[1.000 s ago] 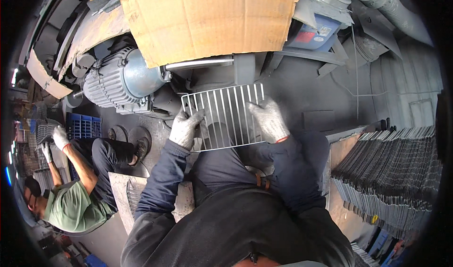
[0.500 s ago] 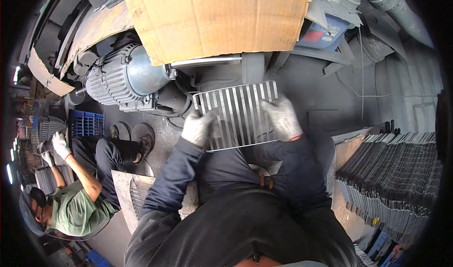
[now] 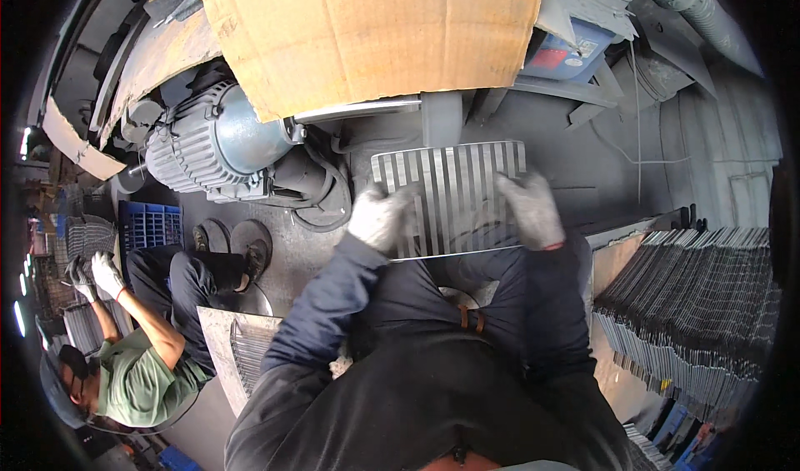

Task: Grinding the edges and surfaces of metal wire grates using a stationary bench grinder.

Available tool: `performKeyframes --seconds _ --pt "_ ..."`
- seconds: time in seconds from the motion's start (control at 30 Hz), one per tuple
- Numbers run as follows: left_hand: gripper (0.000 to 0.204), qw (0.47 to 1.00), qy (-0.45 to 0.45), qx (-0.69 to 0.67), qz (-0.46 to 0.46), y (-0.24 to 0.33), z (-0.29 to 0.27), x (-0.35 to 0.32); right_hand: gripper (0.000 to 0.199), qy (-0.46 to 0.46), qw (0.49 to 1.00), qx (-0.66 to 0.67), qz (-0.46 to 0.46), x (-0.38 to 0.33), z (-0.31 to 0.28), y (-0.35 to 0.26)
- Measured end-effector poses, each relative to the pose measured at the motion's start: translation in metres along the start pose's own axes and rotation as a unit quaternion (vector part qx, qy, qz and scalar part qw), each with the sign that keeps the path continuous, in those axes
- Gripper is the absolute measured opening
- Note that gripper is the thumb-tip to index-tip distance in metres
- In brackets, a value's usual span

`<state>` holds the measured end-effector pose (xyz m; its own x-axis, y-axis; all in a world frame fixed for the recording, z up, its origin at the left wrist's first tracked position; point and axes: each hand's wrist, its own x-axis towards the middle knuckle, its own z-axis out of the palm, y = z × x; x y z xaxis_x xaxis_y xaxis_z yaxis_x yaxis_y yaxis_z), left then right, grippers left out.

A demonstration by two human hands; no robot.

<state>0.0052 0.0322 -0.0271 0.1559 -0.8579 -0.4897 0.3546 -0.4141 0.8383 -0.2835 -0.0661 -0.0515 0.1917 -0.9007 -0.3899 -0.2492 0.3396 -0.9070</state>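
Grey workshop floor (image 3: 600, 171) spreads under an electric motor (image 3: 208, 146) and a cardboard sheet (image 3: 375, 29). Both gloved hands, left hand (image 3: 379, 217) and right hand (image 3: 529, 209), are closed around opposite side edges of a wire grid panel (image 3: 454, 192), holding it level above the knees, probably for steadiness. Similar panels (image 3: 700, 296) are stacked on the right.

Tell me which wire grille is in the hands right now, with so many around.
The wire grille held flat in front, left hand and right hand gripping its sides. The others stand stacked at the right or lie on the board lower left.
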Motion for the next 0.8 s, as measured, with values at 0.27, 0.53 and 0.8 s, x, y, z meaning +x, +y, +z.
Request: performKeyframes --seconds 0.27,0.53,0.8 --pt "0.036 0.996 0.046 0.067 -0.019 0.037 -0.025 -0.018 0.055 0.015 0.998 -0.051 -0.018 0.020 0.042 0.034" --pt "0.031 0.993 -0.106 -0.019 -0.040 0.034 0.015 0.000 0.033 -0.049 0.985 0.167 0.003 -0.044 -0.036 -0.049" --pt "0.031 0.989 -0.030 -0.103 -0.097 0.051 -0.119 -0.021 0.024 -0.302 0.862 0.406 0.035 -0.022 0.078 -0.054"
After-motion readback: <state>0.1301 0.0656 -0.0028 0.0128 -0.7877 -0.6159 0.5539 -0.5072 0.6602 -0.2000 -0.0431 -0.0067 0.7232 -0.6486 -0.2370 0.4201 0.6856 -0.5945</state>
